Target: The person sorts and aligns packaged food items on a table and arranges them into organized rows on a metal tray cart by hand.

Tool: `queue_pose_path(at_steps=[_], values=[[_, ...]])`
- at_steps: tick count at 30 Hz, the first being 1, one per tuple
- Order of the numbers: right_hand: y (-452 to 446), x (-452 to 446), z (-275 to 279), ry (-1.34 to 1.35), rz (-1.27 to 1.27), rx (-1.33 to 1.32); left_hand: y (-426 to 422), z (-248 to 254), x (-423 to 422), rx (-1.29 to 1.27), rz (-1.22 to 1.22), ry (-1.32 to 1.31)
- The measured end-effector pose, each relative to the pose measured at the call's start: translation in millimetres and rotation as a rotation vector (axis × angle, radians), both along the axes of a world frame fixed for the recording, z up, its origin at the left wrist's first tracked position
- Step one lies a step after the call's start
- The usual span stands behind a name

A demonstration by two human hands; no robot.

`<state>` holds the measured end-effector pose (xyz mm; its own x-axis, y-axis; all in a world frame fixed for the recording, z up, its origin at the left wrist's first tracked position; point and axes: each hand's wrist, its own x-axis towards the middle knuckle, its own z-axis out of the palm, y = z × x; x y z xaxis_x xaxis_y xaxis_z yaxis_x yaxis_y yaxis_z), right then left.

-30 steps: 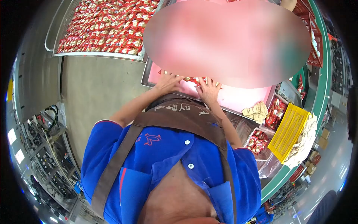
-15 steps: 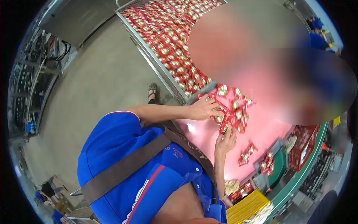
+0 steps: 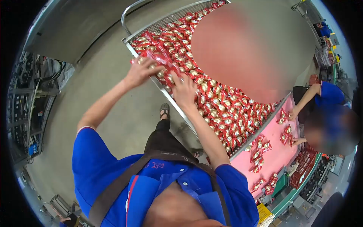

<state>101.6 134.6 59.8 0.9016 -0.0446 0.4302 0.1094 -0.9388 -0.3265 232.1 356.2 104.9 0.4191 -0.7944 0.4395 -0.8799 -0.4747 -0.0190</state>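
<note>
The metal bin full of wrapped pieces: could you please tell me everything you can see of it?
The metal bin is silvery, with a perforated wall, a narrow rim and a curved tubular handle at one corner. It holds a broad spread of red-and-gold wrapped pieces. The left hand and right hand are at the pieces by its near edge. A pink work surface lies beside one end. Blurring hides its far part.
</note>
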Motion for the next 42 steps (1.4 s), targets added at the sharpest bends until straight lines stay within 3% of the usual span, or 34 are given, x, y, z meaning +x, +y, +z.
queue_pose_path(at_steps=[2,7,10,11,12,14,16,19,20,21,22,24,26,28,29,30,31,32,33,34,36,37,38,39,40,42], values=[[28,69,-12,0.026,-0.027,-0.019,24,-2,70,0.148,0.017,-0.029],[43,170,-51,0.193,-0.157,-0.084,8,-40,191,0.246,-0.08,-0.003],[45,192,-62,0.611,-0.158,0.039,-11,-71,221,0.422,-0.167,0.067],[50,191,-64,0.649,-0.142,-0.008,-17,-76,226,0.514,-0.129,0.254],[54,188,-66,0.687,-0.128,-0.051,-16,-78,233,0.515,-0.142,0.257],[46,187,-58,0.779,-0.06,0.054,-12,-81,243,0.459,-0.148,0.582],[47,188,-54,0.808,-0.068,0.038,-20,-75,248,0.559,-0.126,0.639],[49,189,-42,0.856,-0.094,0.027,-19,-122,273,0.444,-0.183,0.759],[47,186,-36,0.847,-0.105,0.026,-26,-138,278,0.426,-0.167,0.793],[43,181,-38,0.78,-0.093,0.066,-36,-115,272,0.408,-0.164,0.857],[39,171,-32,0.697,-0.084,0.089,-38,-123,275,0.373,-0.153,0.862],[29,144,-39,0.395,-0.041,0.015,-40,-126,277,0.278,-0.24,0.913],[3,92,-12,0.14,-0.001,-0.014,-39,-137,285,0.283,-0.293,0.906],[-34,30,3,0.026,0.042,0.398,-44,-146,298,0.428,-0.132,1.074],[-56,-7,21,0.001,-0.11,0.371,-47,-149,303,0.494,-0.033,1.243],[-84,-52,48,0.171,-0.258,0.35,-50,-157,315,0.561,0.08,1.407],[-106,-95,31,0.017,-0.453,0.476,-39,-203,351,0.581,0.029,1.477],[-142,-149,36,-0.03,-0.529,0.228,-63,-171,342,0.592,0.021,1.464],[-171,-195,29,-0.18,-0.732,0.201,-89,-132,290,0.858,0.073,0.718],[-194,-243,34,-0.116,-0.945,0.227,-134,-71,211,1.02,0.12,-0.054],[-246,-326,9,-0.103,-1.196,0.129,-186,-83,168,0.644,0.156,-0.038],[-269,-359,-6,-0.004,-1.248,0.118,-229,-62,120,0.513,0.125,0.071],[-286,-374,-25,-0.013,-1.245,0.133,-265,-60,81,0.072,-0.203,0.206],[-304,-389,-43,0.1,-1.12,0.047,-308,-54,24,-0.038,-0.29,0.166],[-317,-405,-62,0.207,-0.989,-0.04,-348,-32,-40,-0.097,-0.468,0.284],[-328,-417,-96,0.219,-0.92,-0.165,-423,-23,-161,-0.192,-0.601,0.415]])
